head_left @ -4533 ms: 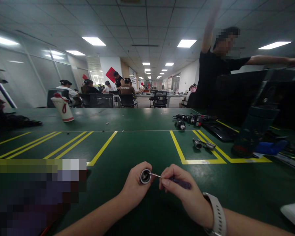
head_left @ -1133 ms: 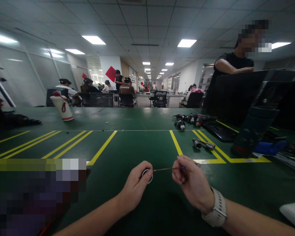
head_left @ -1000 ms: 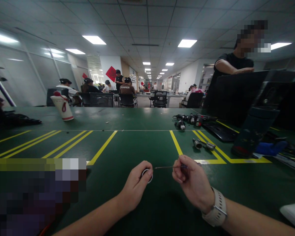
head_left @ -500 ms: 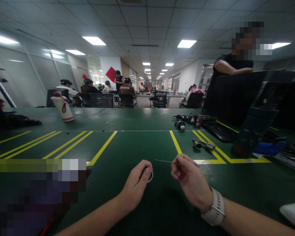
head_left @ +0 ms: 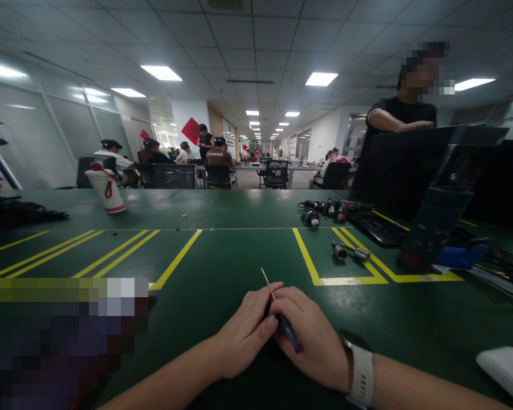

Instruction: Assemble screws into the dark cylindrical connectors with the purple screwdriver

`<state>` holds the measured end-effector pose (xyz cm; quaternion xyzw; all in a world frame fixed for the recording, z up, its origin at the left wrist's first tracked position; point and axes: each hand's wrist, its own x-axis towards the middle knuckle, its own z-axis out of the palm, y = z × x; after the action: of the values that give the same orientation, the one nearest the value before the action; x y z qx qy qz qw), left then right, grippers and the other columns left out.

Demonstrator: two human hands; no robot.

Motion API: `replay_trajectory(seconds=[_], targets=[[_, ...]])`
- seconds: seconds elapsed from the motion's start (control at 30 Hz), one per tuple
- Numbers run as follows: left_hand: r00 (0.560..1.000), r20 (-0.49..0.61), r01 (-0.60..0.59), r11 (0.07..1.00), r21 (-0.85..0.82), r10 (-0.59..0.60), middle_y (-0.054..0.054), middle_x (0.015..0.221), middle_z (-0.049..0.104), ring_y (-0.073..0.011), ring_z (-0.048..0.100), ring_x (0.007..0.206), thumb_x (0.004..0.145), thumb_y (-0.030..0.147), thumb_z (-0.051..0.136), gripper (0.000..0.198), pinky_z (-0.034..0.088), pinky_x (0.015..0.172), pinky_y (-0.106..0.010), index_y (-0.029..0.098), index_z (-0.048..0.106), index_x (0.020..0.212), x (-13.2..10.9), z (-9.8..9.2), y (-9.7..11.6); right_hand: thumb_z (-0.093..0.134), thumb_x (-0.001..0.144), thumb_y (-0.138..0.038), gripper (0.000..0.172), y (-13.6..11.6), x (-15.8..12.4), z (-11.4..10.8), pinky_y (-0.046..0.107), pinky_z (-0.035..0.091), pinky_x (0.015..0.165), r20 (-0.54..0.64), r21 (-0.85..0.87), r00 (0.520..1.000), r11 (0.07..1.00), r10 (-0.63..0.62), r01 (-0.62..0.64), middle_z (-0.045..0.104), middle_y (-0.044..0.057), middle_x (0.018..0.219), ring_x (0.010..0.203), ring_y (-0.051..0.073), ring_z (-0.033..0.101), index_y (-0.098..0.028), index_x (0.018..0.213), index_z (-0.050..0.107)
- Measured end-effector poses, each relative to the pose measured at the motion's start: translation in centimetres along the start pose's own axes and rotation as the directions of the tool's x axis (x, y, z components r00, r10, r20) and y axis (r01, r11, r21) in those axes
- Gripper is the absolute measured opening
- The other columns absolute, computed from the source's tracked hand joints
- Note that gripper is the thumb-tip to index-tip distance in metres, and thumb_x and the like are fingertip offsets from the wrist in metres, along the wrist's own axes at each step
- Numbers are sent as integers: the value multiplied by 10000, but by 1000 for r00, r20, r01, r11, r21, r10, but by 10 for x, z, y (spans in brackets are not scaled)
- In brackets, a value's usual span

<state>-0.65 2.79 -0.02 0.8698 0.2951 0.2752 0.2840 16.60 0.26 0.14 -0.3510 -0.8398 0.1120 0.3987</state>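
Just above the near part of the green table point(head_left: 231, 262), my two hands meet. My right hand point(head_left: 310, 333), with a pale watch on its wrist, is closed on a screwdriver point(head_left: 289, 333). Its dark handle lies along the thumb side, and the thin metal shaft points up and away to the left. My left hand point(head_left: 245, 333) presses against the right one with fingers curled and thumb near the handle. Whatever lies inside the left hand is hidden behind the fingers.
Two metal cylindrical parts point(head_left: 351, 251) lie ahead on the right, with several dark metal fittings point(head_left: 312, 217) behind them. A dark bottle point(head_left: 435, 230) stands further right, a white cup point(head_left: 106, 191) at the far left. Behind a black screen stands a person point(head_left: 399, 117).
My hands have come together from apart. The screwdriver has swung from pointing left to pointing forward, its handle now showing. The small round thing with a white rim in my left hand is now hidden.
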Motion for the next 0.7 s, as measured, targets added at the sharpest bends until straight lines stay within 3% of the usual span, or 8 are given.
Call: replay_trajectory(seconds=[0.13, 0.2, 0.43, 0.7], targets=[[980, -195, 52, 994, 101, -31, -94, 1439, 318, -291, 244, 1317, 892, 514, 295, 572, 207, 1082, -495, 234, 246, 1389, 0, 3, -3, 552, 741, -62, 225, 16, 6, -13, 287, 471, 754, -59, -224, 995, 973, -77, 62, 587, 45, 968, 876, 176, 547, -205, 907, 501], [971, -233, 86, 990, 109, -58, -86, 1458, 281, -292, 224, 1327, 898, 498, 295, 552, 203, 1084, -504, 247, 248, 1387, -1, 3, -3, 547, 786, -114, 166, 34, 11, -23, 290, 476, 744, -111, -373, 990, 927, -91, 44, 593, 57, 966, 862, 178, 558, -199, 923, 509], [986, -131, 116, 988, 98, -103, -57, 1445, 308, -299, 271, 1304, 884, 494, 346, 500, 287, 1043, -513, 294, 328, 1342, 0, -3, 8, 536, 806, -151, 48, 106, 16, -66, 450, 394, 891, -210, -617, 976, 781, -52, -91, 618, 97, 863, 824, 248, 562, -171, 835, 569], [990, -78, 123, 988, 98, -115, -69, 1421, 336, -310, 313, 1269, 878, 494, 357, 485, 325, 1007, -529, 288, 354, 1317, 1, -4, 15, 531, 793, -135, 82, 132, 8, -78, 451, 302, 999, -201, -745, 978, 641, 45, -183, 631, 75, 846, 808, 243, 585, -184, 834, 582]])
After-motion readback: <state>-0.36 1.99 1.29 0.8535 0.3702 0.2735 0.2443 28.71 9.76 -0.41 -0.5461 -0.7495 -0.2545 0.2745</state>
